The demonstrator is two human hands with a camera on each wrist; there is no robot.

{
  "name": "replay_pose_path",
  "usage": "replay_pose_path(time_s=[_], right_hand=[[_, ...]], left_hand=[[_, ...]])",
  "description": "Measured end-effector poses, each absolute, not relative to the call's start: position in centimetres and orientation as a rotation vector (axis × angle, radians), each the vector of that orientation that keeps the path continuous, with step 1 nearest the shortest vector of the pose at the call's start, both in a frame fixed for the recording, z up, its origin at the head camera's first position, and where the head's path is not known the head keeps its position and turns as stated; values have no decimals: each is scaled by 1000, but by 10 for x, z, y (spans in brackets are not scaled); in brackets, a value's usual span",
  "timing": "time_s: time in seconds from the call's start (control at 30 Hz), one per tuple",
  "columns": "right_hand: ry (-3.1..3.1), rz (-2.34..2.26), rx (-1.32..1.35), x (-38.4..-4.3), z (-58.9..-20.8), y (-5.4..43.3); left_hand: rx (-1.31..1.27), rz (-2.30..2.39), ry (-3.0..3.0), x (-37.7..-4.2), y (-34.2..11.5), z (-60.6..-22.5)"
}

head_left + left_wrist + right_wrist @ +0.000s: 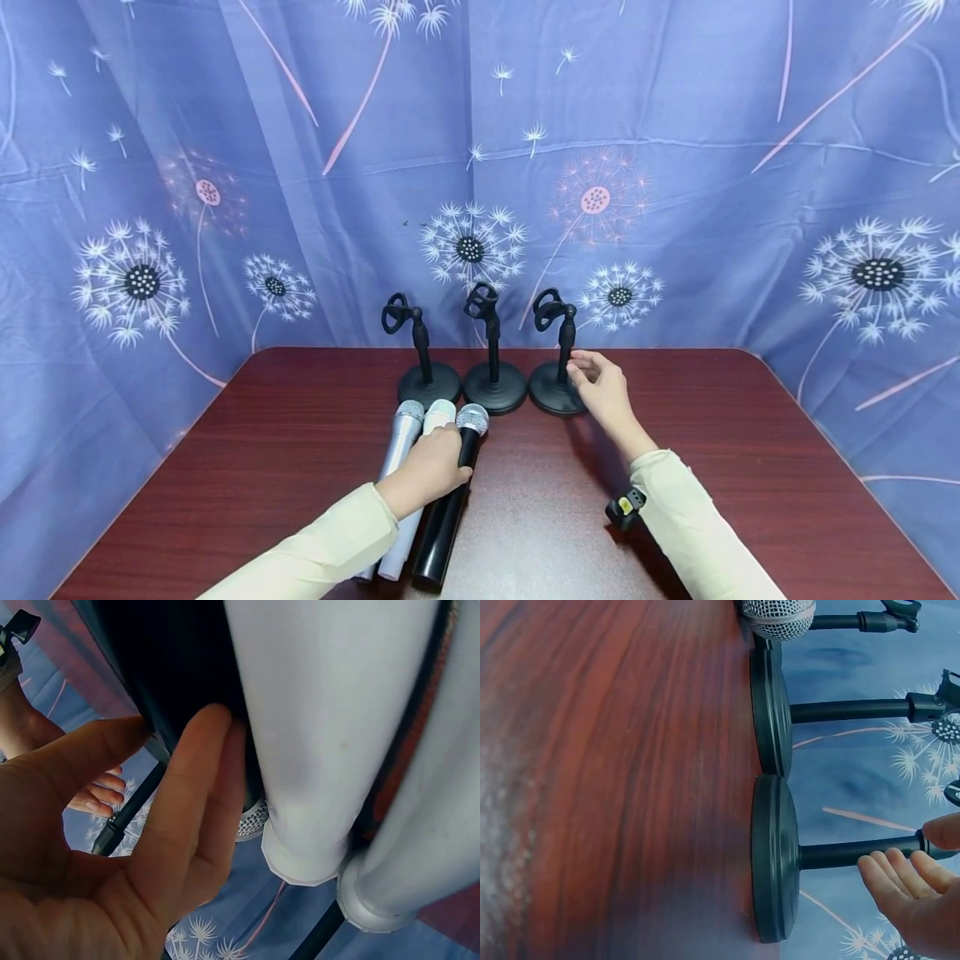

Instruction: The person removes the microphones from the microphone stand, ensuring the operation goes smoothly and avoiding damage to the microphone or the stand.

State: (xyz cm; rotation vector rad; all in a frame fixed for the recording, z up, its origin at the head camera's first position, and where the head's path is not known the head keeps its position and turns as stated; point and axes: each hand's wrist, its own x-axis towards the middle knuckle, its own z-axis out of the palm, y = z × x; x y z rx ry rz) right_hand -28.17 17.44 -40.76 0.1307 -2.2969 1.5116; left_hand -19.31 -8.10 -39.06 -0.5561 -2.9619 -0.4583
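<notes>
Three microphones lie side by side on the table: a silver one [402, 439], a white one [440, 412] and a black one [442, 529] with a silver mesh head. My left hand [427, 471] reaches over them and, in the left wrist view, pinches the black barrel [180, 660] between thumb and fingers. Three black desktop microphone stands, left [423, 354], middle [493, 350] and right [564, 346], stand behind in a row, their clips unfilled. My right hand [606, 396] is at the right stand's post [840, 855], fingertips right beside it, fingers loosely extended.
The dark red wooden table [720, 467] ends just behind the round stand bases. A blue curtain [675, 100] with dandelion prints hangs beyond its back and sides. A small black device [625, 507] is on the right sleeve cuff.
</notes>
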Motion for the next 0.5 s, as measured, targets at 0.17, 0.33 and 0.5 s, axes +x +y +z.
replay_pose_path(time_s=[0.17, 0.33, 0.5], right_hand=[[-2307, 1529, 122, -280, -408, 176], [-2316, 1534, 118, -280, -408, 176], [-2338, 1507, 109, -279, -408, 177]], left_hand=[[-570, -424, -2940, -192, -80, -390], [-548, -388, -2933, -193, -80, -388], [-516, -408, -2954, -195, -83, -385]])
